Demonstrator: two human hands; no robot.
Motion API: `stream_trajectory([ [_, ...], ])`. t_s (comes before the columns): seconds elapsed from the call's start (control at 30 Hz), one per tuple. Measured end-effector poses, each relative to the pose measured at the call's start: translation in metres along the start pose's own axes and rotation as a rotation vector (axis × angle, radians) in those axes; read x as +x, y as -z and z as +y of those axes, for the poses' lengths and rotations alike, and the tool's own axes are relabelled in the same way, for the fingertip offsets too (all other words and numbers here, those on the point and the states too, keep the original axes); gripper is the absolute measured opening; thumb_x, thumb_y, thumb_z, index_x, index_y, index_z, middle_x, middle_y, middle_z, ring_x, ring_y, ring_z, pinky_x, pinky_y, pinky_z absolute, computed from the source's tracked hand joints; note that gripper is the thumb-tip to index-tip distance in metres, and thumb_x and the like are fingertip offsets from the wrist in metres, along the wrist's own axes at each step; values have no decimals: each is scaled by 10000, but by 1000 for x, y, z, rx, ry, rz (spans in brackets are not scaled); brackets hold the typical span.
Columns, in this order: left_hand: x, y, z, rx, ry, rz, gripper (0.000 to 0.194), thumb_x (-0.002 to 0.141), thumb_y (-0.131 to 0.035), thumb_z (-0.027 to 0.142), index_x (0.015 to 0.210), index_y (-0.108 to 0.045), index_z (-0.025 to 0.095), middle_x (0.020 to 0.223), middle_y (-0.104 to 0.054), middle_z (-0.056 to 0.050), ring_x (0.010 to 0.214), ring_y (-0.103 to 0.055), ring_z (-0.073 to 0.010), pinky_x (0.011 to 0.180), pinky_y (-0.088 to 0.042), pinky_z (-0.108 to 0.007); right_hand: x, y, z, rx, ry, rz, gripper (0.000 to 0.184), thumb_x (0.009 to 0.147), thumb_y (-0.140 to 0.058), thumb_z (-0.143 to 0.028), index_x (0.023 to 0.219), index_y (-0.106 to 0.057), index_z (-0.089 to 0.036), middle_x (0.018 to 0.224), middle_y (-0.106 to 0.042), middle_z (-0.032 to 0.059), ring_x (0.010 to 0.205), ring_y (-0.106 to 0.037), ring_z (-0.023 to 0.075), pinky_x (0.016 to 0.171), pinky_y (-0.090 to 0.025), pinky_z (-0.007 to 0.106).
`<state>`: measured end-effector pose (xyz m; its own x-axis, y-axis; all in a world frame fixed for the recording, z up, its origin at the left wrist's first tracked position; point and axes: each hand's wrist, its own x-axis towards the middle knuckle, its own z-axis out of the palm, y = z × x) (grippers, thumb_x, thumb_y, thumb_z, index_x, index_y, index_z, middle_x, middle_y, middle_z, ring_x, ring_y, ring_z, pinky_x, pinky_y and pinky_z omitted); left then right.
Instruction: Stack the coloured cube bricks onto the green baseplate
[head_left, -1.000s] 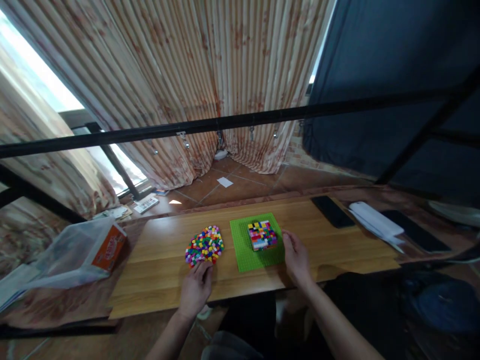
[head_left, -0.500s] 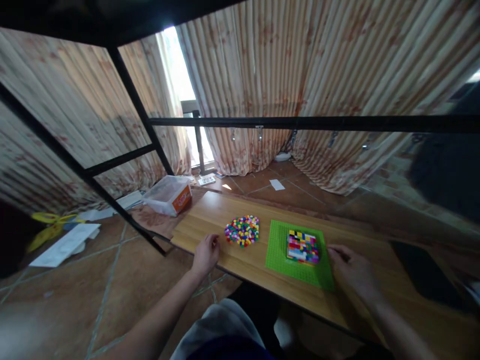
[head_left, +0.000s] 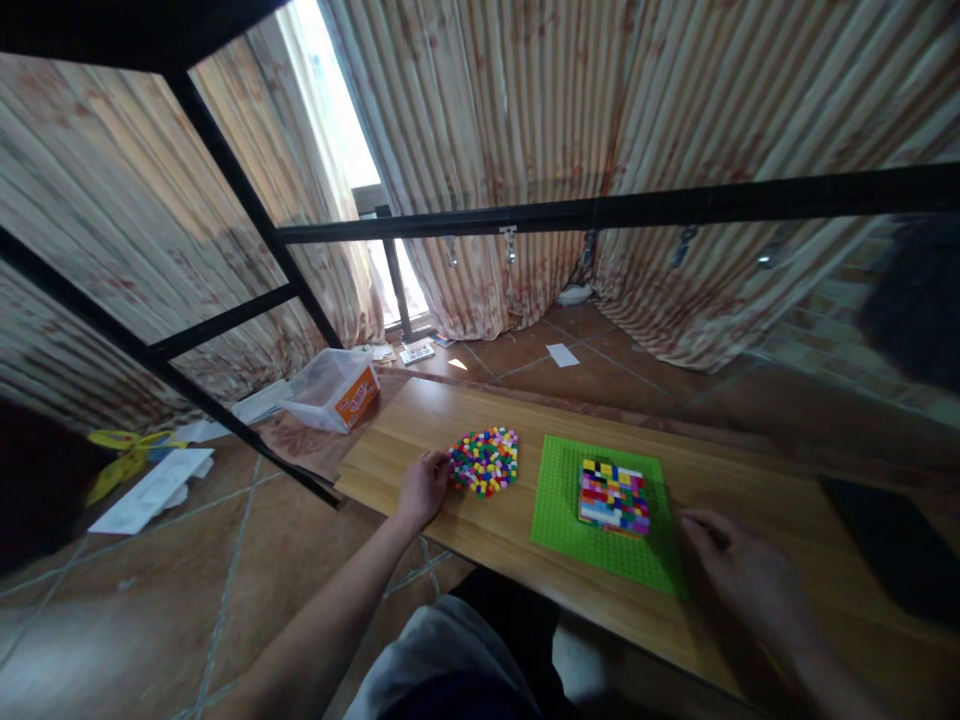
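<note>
A pile of small coloured bricks [head_left: 486, 460] lies on the wooden table [head_left: 525, 540]. My left hand [head_left: 424, 485] rests at the pile's left edge, fingers curled and touching the nearest bricks. To the right lies a green baseplate [head_left: 559, 515] with a square block of multicoloured bricks [head_left: 613, 497] built on it. My right hand [head_left: 739, 570] lies on the table just right of the baseplate, fingers loosely bent; it is blurred.
A clear plastic box with an orange label [head_left: 335, 388] sits past the table's left end. A black frame bar [head_left: 600, 210] crosses above the table. A dark phone [head_left: 892, 545] lies at the right. Papers [head_left: 150, 490] lie on the tiled floor at left.
The camera has swung left, so the table now runs diagonally. My left hand has moved up to the pile's left edge. My right hand stays beside the baseplate.
</note>
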<state>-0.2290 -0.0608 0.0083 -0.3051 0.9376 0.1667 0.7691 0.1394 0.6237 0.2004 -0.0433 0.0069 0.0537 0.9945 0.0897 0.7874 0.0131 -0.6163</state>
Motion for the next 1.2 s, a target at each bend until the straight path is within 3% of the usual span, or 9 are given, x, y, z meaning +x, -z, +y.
stream_trajectory([
  [0.23, -6, 11, 5, -462, 110, 15, 225, 819, -573, 266, 948, -721, 156, 865, -733, -60, 810, -650, -194, 775, -498, -316, 4, 8, -11, 47, -55, 11, 459, 795, -467, -595, 877, -741, -236, 904, -761, 114, 788, -701, 340, 720, -528, 469],
  [0.43, -20, 9, 39, -716, 97, -102, 261, 767, -671, 365, 923, -716, 161, 819, -718, -36, 717, -617, -155, 690, -499, -283, 26, 13, -27, 134, 11, 6, 390, 794, -525, -552, 882, -741, -239, 878, -762, 107, 745, -690, 314, 708, -523, 453],
  [0.53, -29, -6, 64, -721, 22, -185, 238, 789, -680, 363, 916, -713, 164, 830, -719, -42, 723, -618, -151, 685, -497, -275, 33, 11, -24, 191, 39, 47, 362, 807, -507, -508, 871, -726, -227, 901, -764, 91, 814, -698, 282, 751, -523, 407],
  [0.67, -38, -36, 100, -590, -177, -269, 176, 859, -620, 330, 879, -723, 189, 808, -716, -33, 769, -637, -161, 714, -508, -282, 27, 11, -11, 134, 13, 95, 375, 828, -488, -500, 885, -720, -212, 841, -757, 81, 734, -686, 247, 710, -515, 374],
  [0.87, -39, -74, 143, -475, -439, -276, 169, 911, -576, 230, 921, -745, 235, 974, -723, -41, 903, -666, -164, 843, -535, -314, 14, 19, -6, 67, 97, 176, 353, 868, -459, -456, 885, -711, -210, 880, -749, 96, 753, -682, 236, 729, -509, 359],
  [1.0, -36, -88, 154, -421, -521, -211, 148, 889, -615, 195, 896, -753, 248, 1011, -713, -40, 998, -653, -176, 927, -522, -344, 14, 17, -6, 65, 115, 171, 336, 880, -450, -439, 885, -706, -221, 894, -747, 94, 746, -677, 233, 725, -505, 357],
  [1.2, -34, -97, 155, -346, -534, -156, 166, 834, -664, 135, 861, -763, 266, 1027, -694, -35, 1010, -633, -190, 960, -488, -397, 15, 13, -11, 80, 114, 148, 331, 884, -442, -422, 886, -709, -226, 918, -745, 93, 788, -681, 244, 748, -501, 365],
])
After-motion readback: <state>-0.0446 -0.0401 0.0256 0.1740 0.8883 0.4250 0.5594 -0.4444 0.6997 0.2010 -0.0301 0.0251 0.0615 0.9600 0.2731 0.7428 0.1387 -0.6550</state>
